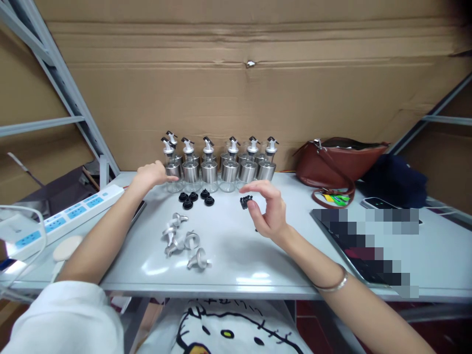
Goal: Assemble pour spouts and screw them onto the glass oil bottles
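My left hand (153, 173) is beside the leftmost oil bottle (172, 169), one digit stretched out across its front. Its other fingers are partly hidden, and firm contact cannot be made out. My right hand (271, 209) hovers above the table with thumb and fingers curved apart, holding nothing. Small black parts (245, 201) lie just left of its fingers. Glass-and-steel bottles with pourer spouts stand in a front row, with more bottles behind. Before them lie several black stoppers (188, 203). Nearer to me are several silver-grey spout pieces (191, 240).
A white power strip (73, 214) and a round white charger (68, 247) lie at left. On the right are a brown handbag (332, 164), a dark blue cap (394, 179), a phone (376, 202) and a partly pixelated tablet (354, 255). Cardboard (221, 93) walls the back.
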The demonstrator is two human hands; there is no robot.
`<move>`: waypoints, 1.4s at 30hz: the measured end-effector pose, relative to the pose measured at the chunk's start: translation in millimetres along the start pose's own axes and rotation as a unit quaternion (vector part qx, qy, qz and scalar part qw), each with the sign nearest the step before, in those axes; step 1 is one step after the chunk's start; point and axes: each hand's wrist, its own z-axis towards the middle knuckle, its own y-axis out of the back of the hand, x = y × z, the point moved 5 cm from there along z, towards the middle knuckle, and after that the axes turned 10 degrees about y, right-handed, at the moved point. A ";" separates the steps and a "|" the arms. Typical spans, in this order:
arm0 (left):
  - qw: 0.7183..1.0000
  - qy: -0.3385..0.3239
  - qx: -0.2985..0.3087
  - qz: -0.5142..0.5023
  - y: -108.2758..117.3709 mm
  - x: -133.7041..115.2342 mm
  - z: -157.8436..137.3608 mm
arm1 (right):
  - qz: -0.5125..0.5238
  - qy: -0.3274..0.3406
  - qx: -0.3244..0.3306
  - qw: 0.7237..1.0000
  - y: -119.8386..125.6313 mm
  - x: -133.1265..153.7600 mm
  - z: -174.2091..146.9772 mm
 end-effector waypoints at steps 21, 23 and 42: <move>0.922 -0.341 0.182 -0.006 -25.2 -59.2 -97.0 | -0.037 -0.041 -0.016 0.998 5.2 -3.5 1.3; 0.893 -0.432 0.097 -0.076 -12.4 -66.7 -115.3 | -0.062 -0.095 -0.042 0.993 9.4 -9.3 0.2; 0.739 -0.588 -0.280 -0.173 -29.8 -68.9 -187.1 | 0.099 -0.382 0.501 0.770 5.2 -63.0 -36.0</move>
